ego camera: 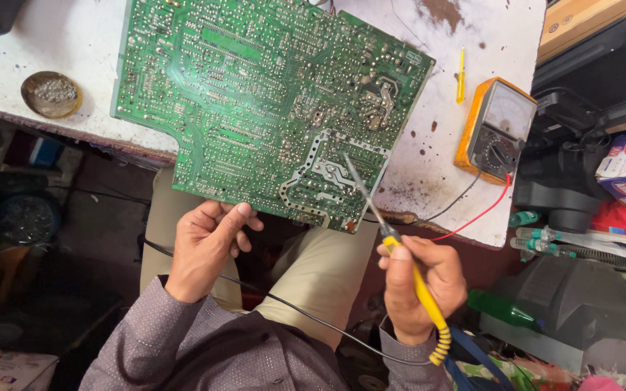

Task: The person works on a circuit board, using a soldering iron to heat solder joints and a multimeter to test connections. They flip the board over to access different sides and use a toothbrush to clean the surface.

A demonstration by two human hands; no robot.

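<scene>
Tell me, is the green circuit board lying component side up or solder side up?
Solder side up: the green circuit board shows silvery traces and solder joints, no components. It overhangs the white table, left hand at its edge.

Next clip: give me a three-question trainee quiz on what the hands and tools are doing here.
1. True or false: the right hand holds a yellow-handled soldering iron with its tip over the green circuit board.
2. Which hand steadies the board's near edge?
3. The orange multimeter lies: A) on the board, B) on the white table right of the board, C) in the lap.

Key: 1 true. 2 the left hand. 3 B.
</scene>
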